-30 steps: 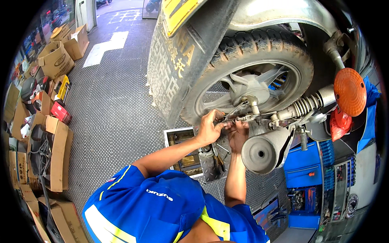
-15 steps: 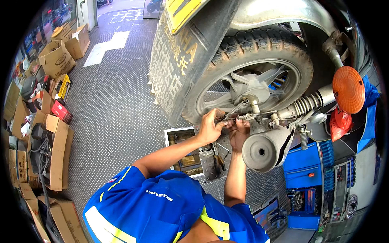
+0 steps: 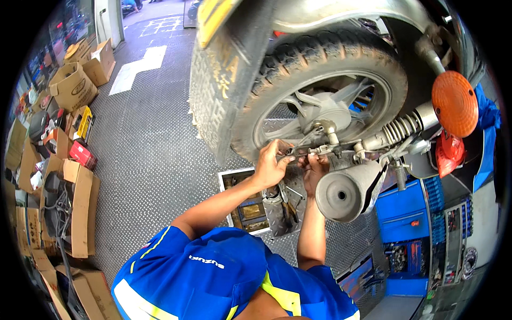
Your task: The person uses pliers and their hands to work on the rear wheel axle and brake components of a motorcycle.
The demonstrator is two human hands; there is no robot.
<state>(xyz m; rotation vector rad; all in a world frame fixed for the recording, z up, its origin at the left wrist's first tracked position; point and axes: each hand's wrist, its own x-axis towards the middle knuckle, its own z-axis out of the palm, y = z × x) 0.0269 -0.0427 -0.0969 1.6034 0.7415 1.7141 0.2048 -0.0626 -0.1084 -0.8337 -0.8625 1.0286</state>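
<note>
A motorcycle's rear wheel (image 3: 314,66) stands in front of me, with its grey hub (image 3: 326,113) above my hands. Low beside the hub, my left hand (image 3: 270,165) pinches a thin dark metal rod (image 3: 300,155) between thumb and fingers. Close on its right, my right hand (image 3: 314,175) is raised, fingertips closed at the rod's other end by a small metal fitting (image 3: 320,150). Exactly what those fingertips grip is partly hidden. The round-ended muffler (image 3: 341,196) lies just right of my right hand.
A black mud flap (image 3: 216,106) hangs left of the wheel. The spring shock (image 3: 404,129) and an orange turn signal (image 3: 455,104) are on the right. Below my arms, a framed floor recess (image 3: 228,213) holds metal parts. Cardboard boxes (image 3: 73,88) line the left; a blue cabinet (image 3: 401,210) stands right.
The mud flap and wheel appear a little farther left in view, and the flap is blurred. Both hands stay by the rod, with only slight finger shifts.
</note>
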